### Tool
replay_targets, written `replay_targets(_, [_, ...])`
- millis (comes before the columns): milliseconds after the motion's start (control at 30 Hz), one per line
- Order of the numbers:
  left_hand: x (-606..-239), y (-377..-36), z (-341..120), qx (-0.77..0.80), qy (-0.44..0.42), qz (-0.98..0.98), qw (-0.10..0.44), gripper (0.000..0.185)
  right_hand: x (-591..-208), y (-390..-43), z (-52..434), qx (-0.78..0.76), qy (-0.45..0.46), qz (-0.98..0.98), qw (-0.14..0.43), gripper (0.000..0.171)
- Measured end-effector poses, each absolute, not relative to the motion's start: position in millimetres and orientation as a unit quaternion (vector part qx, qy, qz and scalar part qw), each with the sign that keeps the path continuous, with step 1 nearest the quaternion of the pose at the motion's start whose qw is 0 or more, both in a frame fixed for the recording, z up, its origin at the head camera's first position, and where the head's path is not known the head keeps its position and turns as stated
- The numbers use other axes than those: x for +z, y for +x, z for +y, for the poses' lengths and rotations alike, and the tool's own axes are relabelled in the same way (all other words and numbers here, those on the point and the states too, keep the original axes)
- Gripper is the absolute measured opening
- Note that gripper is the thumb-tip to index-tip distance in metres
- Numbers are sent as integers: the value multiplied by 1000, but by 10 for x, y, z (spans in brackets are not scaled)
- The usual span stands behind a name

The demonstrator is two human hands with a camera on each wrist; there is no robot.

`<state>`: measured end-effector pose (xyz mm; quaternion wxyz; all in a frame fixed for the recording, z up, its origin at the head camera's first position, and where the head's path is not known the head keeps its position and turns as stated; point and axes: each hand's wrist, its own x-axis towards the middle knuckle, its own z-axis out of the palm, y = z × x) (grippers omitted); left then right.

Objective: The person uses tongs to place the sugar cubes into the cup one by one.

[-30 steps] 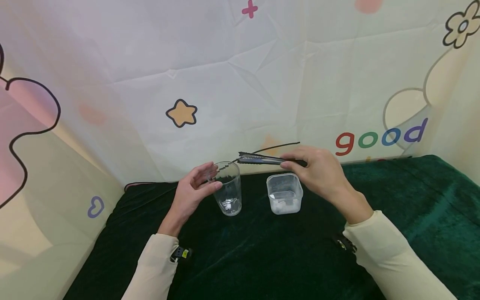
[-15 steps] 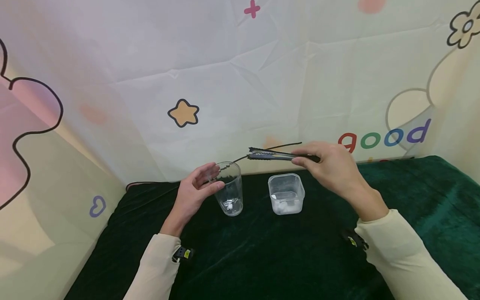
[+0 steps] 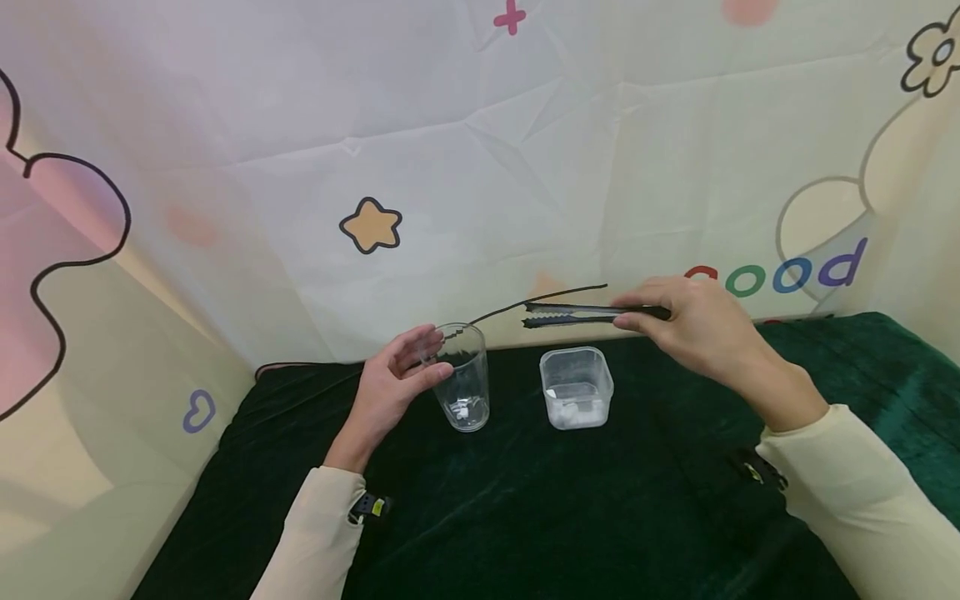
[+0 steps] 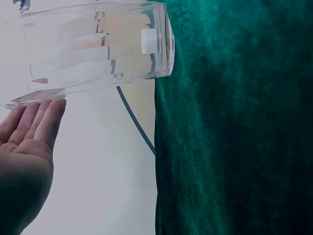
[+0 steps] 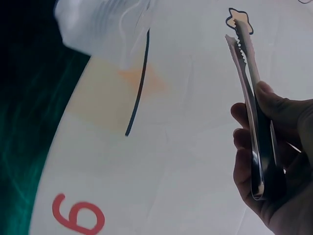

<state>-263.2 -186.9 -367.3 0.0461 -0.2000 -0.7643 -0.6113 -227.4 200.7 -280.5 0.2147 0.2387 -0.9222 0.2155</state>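
A tall clear drinking glass stands upright on the dark green cloth, with a small white block at its bottom. My left hand holds it near the rim, thumb in front and fingers round the far side. Metal tongs lie level in the grip of my right hand, pinched between thumb and fingers. Their toothed tips are slightly apart with nothing between them. To the right of the glass, below the tongs, is a translucent square container with white pieces in the bottom.
The green cloth covers the table up to a pale printed backdrop behind the glass and container. Each wrist carries a small dark device, such as the left wrist device.
My right hand has carried the tongs rightward, from beside the glass rim to above the container, and their tips have spread apart a little. My left hand stays at the glass.
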Motion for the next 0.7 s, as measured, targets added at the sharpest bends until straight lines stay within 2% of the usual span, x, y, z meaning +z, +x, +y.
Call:
replay_targets(400, [-3682, -2639, -1866, -608, -198, -767, 49, 59, -2746, -2373, 2224, 180, 299, -918, 190, 20])
replay_targets(700, [-3677, -2633, -1864, -609, -196, -767, 46, 59, -2730, -2442, 2285, 166, 316, -923, 145, 19])
